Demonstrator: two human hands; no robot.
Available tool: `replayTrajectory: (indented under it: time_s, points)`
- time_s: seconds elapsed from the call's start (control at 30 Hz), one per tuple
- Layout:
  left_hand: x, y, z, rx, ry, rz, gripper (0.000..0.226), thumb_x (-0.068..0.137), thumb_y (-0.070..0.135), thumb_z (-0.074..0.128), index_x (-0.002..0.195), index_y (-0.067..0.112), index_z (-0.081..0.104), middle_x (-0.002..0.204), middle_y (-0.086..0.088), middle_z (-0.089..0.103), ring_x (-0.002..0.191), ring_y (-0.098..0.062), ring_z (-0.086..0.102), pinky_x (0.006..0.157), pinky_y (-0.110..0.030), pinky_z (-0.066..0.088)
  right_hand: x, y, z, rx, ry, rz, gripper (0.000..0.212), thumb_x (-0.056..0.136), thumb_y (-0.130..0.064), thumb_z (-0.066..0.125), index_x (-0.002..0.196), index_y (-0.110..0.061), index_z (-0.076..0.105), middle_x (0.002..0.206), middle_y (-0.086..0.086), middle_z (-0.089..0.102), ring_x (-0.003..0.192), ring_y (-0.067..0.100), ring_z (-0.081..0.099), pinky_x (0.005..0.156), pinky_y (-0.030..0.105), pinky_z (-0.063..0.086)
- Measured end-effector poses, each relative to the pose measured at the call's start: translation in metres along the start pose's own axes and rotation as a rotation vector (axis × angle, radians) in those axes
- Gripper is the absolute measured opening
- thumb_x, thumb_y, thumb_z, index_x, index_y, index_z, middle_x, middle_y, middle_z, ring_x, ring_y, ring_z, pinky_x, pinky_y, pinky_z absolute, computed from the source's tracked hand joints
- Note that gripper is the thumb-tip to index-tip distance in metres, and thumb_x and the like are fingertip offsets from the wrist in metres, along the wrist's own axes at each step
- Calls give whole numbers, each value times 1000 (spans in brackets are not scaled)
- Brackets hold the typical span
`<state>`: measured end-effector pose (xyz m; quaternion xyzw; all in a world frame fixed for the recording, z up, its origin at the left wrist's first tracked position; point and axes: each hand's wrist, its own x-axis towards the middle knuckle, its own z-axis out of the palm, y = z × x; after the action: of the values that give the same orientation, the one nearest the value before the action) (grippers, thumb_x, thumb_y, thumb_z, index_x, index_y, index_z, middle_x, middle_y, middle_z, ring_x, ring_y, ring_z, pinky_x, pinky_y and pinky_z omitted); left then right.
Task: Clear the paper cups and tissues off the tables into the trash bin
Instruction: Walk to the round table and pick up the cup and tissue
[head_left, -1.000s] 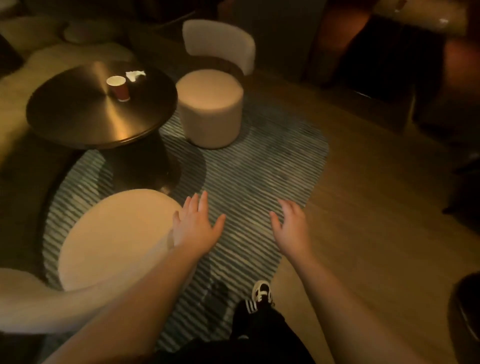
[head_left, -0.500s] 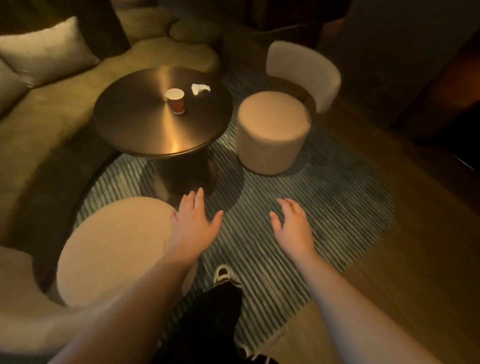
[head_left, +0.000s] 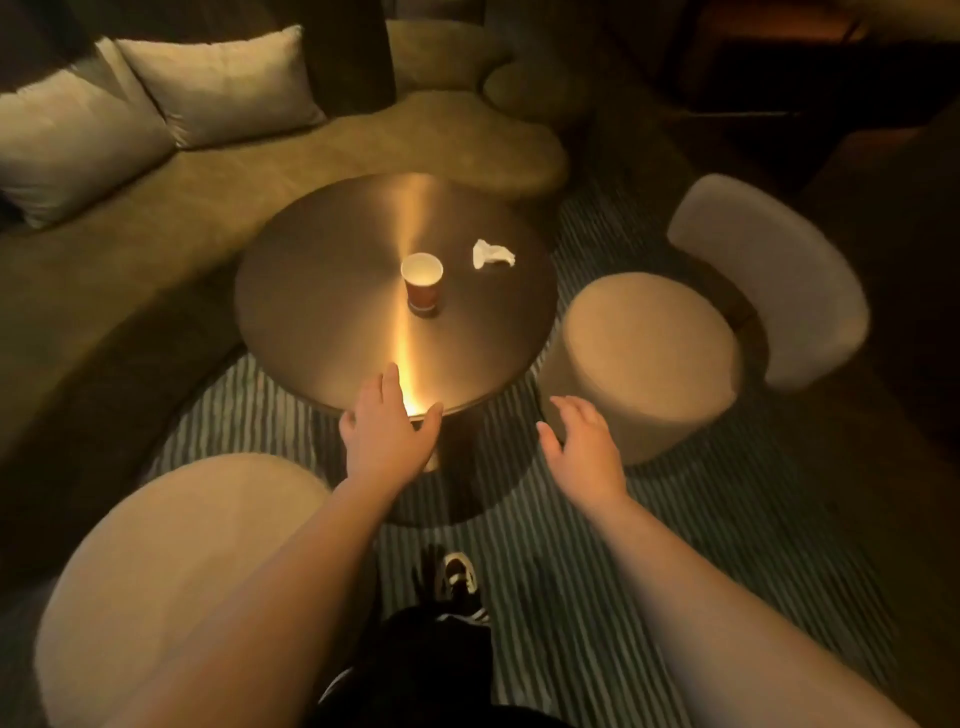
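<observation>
Head view: paper cup upright on table, at 12 o'clock from nearer left hand; tissue at 1 o'clock; both hands spread, empty.

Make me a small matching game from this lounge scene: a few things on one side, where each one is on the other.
Things:
1. red paper cup
2. crumpled white tissue
3. left hand
4. two pale cushions

Places:
A. on the sofa, far left
B. middle of the round bronze table
C. over the table's near edge
D. on the table, right of the cup

Pairs: 1-B, 2-D, 3-C, 4-A
</observation>
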<state>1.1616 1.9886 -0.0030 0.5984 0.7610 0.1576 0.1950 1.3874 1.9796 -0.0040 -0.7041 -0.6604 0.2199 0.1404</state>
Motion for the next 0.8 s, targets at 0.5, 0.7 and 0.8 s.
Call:
replayTrajectory:
  time_s: [0.5,0.7,0.8]
  points:
    - [198,77,42,-98,107,-290,96,75,60,65,147,20,16,148,-2,35,133,-24,35,106,-53,28,297,19,-20,-42,-211,-213,45,95,-31,47,137,-14,44,144,8,41,134,21,35,110,33,28]
    - [264,98,75,-144,221,-560,112,63,66,71,147,21,13,148,-5,33,133,-27,36,103,-53,31,410,18,-1,-153,-438,-384,46,95,-32,45,138,-17,41,147,4,37,135,22,32,110,34,28]
    - [295,102,87,-160,253,-673,117,63,63,74,149,20,8,152,-7,27,137,-27,29,106,-53,27,450,14,11,-186,-475,-420,47,93,-35,48,138,-22,41,148,2,34,135,21,32,110,36,30]
